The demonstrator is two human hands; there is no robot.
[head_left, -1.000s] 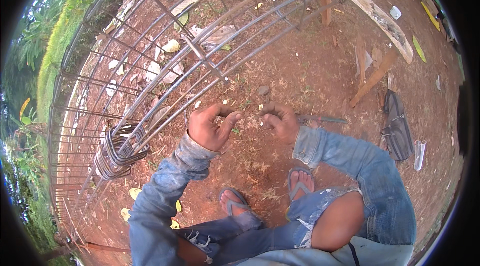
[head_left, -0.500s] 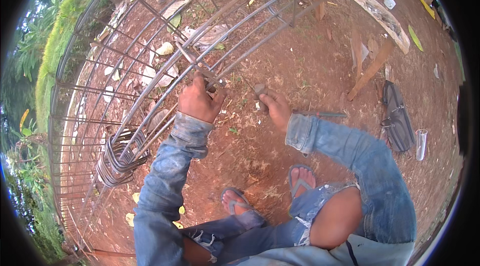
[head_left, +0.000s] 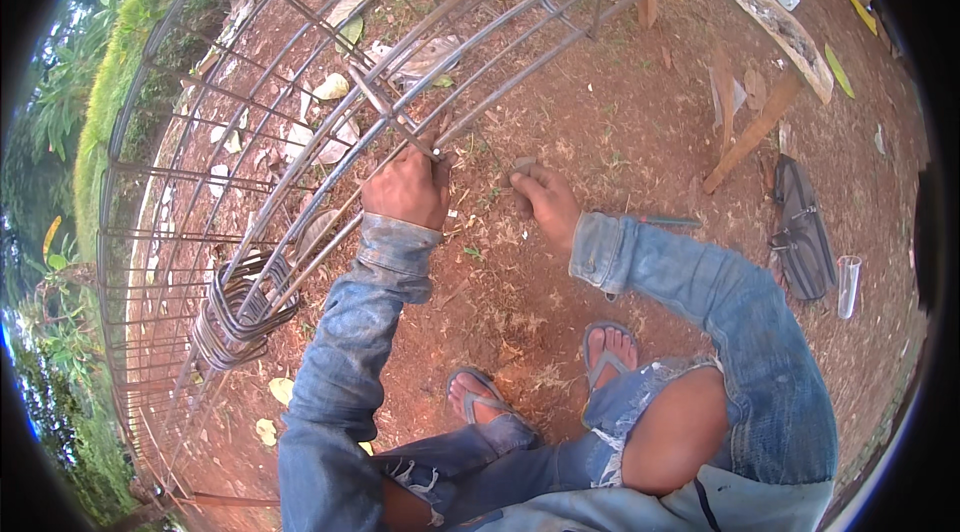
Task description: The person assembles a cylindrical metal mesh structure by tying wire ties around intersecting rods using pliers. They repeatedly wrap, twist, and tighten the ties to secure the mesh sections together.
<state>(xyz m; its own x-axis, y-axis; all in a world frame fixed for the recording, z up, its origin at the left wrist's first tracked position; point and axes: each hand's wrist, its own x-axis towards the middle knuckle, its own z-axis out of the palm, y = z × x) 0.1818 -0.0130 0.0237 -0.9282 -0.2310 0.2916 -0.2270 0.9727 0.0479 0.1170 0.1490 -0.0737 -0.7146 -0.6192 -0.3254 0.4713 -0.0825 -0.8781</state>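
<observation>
A long cage of steel bars point(head_left: 300, 162) lies on the red soil and runs from lower left to the top of the view. My left hand point(head_left: 405, 190) is closed around one long bar where a cross bar point(head_left: 385, 112) meets it. My right hand point(head_left: 545, 200) hangs just to the right of it, fingers curled on a small dark object I cannot identify. Both forearms wear denim sleeves. My feet in sandals point(head_left: 480, 397) stand on the ground below.
A bundle of loose bent stirrups point(head_left: 240, 307) hangs on the cage at the left. Wooden planks point(head_left: 760, 122) lie at the upper right, with a dark bag point(head_left: 805, 232) and a clear cup point(head_left: 848, 284) beside them. Dry leaves litter the soil; grass borders the left.
Both hands rose from the soil toward the cage. My left hand went from loosely held above the ground to gripping the bar at the crossing; my right hand followed beside it.
</observation>
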